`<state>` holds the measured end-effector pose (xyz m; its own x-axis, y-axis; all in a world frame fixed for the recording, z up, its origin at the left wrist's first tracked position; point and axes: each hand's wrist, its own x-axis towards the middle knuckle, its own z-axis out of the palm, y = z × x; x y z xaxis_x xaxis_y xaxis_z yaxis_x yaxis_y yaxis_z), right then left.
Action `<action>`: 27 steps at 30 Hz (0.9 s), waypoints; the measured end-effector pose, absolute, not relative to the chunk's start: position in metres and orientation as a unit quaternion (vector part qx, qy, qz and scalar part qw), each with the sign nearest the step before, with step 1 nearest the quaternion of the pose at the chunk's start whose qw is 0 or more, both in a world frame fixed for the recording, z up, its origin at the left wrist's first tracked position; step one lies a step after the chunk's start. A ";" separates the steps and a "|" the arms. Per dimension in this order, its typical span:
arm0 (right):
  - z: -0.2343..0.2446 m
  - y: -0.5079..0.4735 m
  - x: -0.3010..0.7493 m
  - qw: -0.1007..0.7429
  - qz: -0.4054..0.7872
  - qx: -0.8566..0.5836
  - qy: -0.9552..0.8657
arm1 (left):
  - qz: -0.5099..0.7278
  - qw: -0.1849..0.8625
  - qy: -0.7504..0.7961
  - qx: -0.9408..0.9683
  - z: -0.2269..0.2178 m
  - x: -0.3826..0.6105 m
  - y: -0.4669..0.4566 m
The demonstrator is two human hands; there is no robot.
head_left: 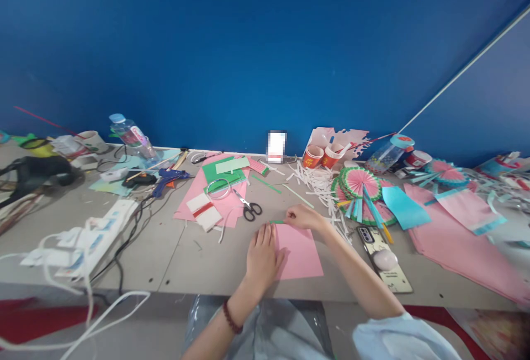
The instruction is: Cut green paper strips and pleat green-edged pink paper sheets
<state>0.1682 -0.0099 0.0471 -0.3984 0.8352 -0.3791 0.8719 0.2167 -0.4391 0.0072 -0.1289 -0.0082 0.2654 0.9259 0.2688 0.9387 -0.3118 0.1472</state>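
The left hand (261, 254) lies flat and open on a pink sheet (298, 249). The right hand (302, 217) pinches a green strip (276, 221) at the sheet's top edge. Two red paper cups (322, 156) stand at the back of the worktop (174, 255), one holding a stick.

The light is bright and even, with only soft shadows. The edges look bent and stretched, and far things look blurry.

2 bare hands, a bead bracelet, a pale sleeve

The left hand (260, 258) has no rings or glove, and a bracelet (231, 318) of dark red round beads circles its wrist. The right hand (304, 217) is likewise bare, its forearm uncovered up to a loose light blue sleeve (397, 335) bunched near the elbow. Grey-blue, slightly glossy fabric covers the lap (265, 327).
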 end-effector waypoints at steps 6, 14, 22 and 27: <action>0.045 -0.008 0.171 0.029 -0.311 0.550 0.775 | -0.155 0.011 -0.591 -0.792 -0.003 0.008 -0.125; 0.042 -0.008 0.170 0.027 -0.308 0.565 0.765 | -0.122 0.010 -0.600 -0.791 0.001 0.012 -0.121; 0.039 -0.007 0.168 0.034 -0.299 0.569 0.765 | -0.134 0.002 -0.599 -0.790 -0.003 0.010 -0.122; 0.041 -0.007 0.167 0.037 -0.297 0.576 0.761 | -0.140 -0.001 -0.597 -0.790 -0.005 0.009 -0.122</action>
